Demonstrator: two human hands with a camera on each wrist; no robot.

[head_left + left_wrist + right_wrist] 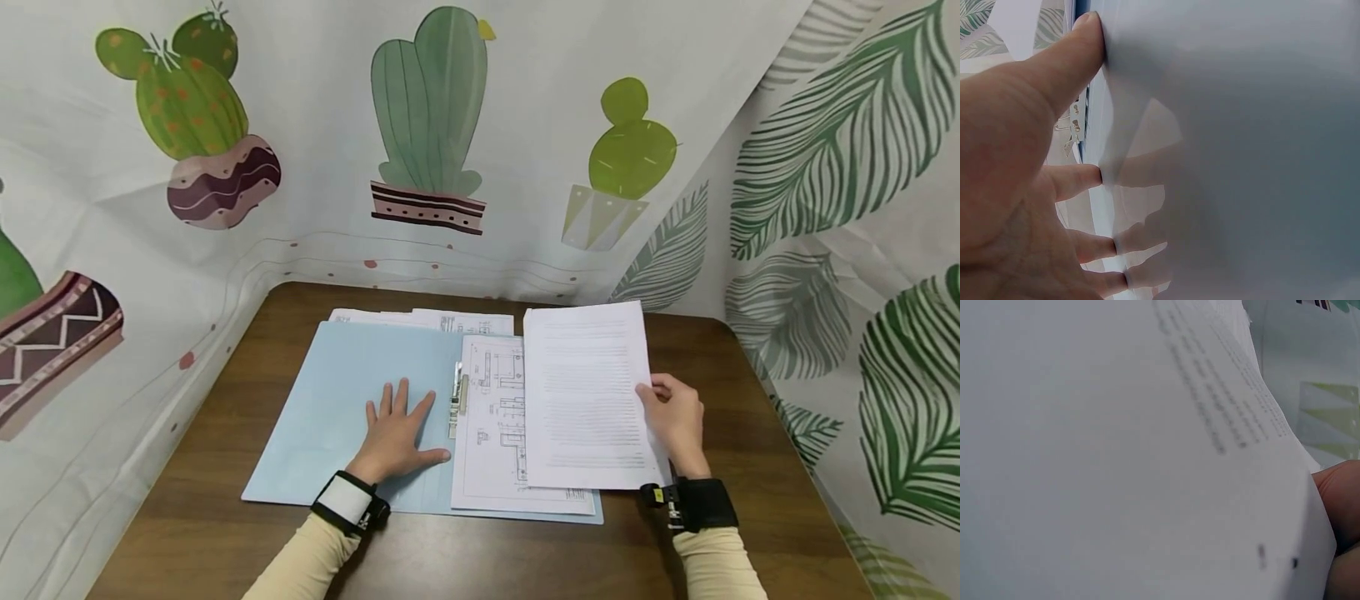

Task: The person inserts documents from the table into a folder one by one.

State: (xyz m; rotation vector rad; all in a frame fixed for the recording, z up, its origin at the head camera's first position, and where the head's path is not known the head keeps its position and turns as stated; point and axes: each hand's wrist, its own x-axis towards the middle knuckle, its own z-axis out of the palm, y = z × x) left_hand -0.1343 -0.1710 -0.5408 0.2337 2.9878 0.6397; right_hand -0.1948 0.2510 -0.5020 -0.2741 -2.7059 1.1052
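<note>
The printed sheets you are handling lie across the right-hand part of the blue folder, reaching beyond its right edge and its far edge. Your right hand, just off the folder's right side, pinches the sheets at their right edge, thumb on top and fingers curled at the margin, so they sit directly to the left of that hand. Beneath them, on the folder's right half, a technical drawing is partly covered. The metal clip stands at the folder's middle, along the drawing's left edge. Your left hand rests on the folder's left cover with its fingers spread wide, holding nothing, its thumb pointing toward the drawing. Other papers stick out past the folder's far edge. Under the folder is a brown wooden table.
</note>
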